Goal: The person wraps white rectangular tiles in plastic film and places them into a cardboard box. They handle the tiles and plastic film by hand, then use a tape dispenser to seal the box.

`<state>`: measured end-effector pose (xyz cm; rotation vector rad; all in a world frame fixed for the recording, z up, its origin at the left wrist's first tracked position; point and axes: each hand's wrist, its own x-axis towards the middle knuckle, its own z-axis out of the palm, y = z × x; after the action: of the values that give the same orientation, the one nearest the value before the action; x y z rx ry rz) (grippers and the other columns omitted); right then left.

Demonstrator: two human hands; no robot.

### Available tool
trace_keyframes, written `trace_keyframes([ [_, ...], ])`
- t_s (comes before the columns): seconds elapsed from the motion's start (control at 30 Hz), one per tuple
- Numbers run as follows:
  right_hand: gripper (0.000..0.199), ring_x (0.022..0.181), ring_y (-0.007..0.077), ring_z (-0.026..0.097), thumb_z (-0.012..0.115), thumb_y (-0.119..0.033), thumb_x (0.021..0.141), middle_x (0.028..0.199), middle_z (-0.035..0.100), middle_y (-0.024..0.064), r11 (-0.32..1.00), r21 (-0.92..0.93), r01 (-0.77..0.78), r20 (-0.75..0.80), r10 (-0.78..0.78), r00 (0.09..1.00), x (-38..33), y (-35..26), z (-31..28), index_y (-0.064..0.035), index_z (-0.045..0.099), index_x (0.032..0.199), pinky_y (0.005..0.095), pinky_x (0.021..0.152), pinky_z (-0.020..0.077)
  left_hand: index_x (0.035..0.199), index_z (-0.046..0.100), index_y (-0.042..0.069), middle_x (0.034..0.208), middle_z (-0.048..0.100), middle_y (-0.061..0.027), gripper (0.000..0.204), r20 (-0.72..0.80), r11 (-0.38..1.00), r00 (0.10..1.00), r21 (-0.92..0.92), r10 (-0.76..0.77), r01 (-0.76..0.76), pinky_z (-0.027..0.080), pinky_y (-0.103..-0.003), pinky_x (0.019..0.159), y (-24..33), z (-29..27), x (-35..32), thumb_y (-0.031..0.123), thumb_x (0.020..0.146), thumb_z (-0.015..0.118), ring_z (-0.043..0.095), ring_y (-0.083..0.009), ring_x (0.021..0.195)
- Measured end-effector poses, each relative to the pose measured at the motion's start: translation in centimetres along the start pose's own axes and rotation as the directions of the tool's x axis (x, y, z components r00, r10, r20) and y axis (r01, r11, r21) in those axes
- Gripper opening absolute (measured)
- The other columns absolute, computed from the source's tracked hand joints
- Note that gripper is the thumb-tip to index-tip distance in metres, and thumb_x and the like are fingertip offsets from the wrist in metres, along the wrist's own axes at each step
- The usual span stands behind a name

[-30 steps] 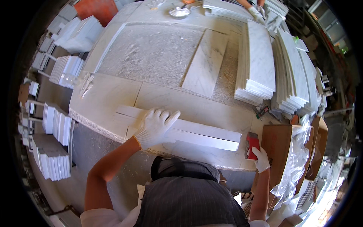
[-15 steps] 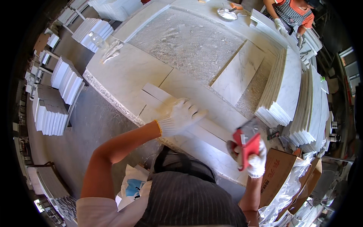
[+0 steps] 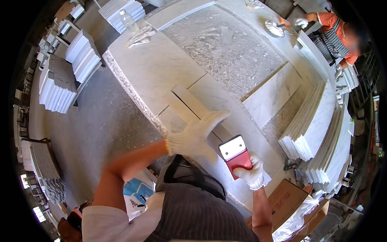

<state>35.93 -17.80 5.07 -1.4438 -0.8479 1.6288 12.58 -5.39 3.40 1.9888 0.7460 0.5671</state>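
The red tape dispenser (image 3: 238, 160) is at the near right end of two pale marble strips (image 3: 188, 100), its toothed metal edge pointing away from the person. The right hand (image 3: 250, 173), in a white knit glove, grips it, thumb laid across the red body; whether the teeth touch the stone, I cannot tell. The left hand (image 3: 197, 131), gloved alike and blurred, spreads wide over the middle of the strips, nothing visible in its grasp; I can't make out whether it presses down. A dark line runs between the strips, which lie on the worktable (image 3: 139, 66). Well past their left end are a clear bottle (image 3: 128, 20) and crumpled white gloves (image 3: 141, 37). To their right come a flat veined marble tile (image 3: 274, 94), a stack of marble slabs (image 3: 316, 117) and, nearer the person, a cardboard box (image 3: 288, 195). Far beyond the strips, a co-worker (image 3: 338, 36) in a checked apron stands near a silver dish (image 3: 274, 29).
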Motion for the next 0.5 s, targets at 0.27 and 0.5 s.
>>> trace_keyframes([
  [0.27,0.023,0.067,0.0126,0.063,0.077,0.007,0.071,0.08,0.068,0.0064,0.999,0.035,0.003,0.179,-0.01,0.984,0.1,-1.3,-0.1,0.0029,0.07,0.093,0.0273,0.06,0.0509,0.115,0.062,-0.001,0.11,0.064,-0.0049,0.036,0.437,0.377,0.787,-0.706,-0.436,0.6,0.046,-0.029,0.094,3.7,0.1,0.7,0.031,0.1,0.056,0.058,-0.0109,0.103],
  [0.5,0.023,0.068,0.0136,0.063,0.077,0.008,0.071,0.079,0.068,0.0072,0.999,-0.044,0.004,0.158,0.003,0.988,0.2,-0.9,-0.3,0.0038,0.069,0.092,0.0271,0.059,0.0507,0.109,0.065,0.0,0.1,0.066,-0.0039,0.029,0.358,0.431,0.679,-0.564,-0.642,0.705,0.048,-0.026,0.084,5.3,-0.5,1.4,0.027,0.1,0.057,0.059,-0.0092,0.092],
])
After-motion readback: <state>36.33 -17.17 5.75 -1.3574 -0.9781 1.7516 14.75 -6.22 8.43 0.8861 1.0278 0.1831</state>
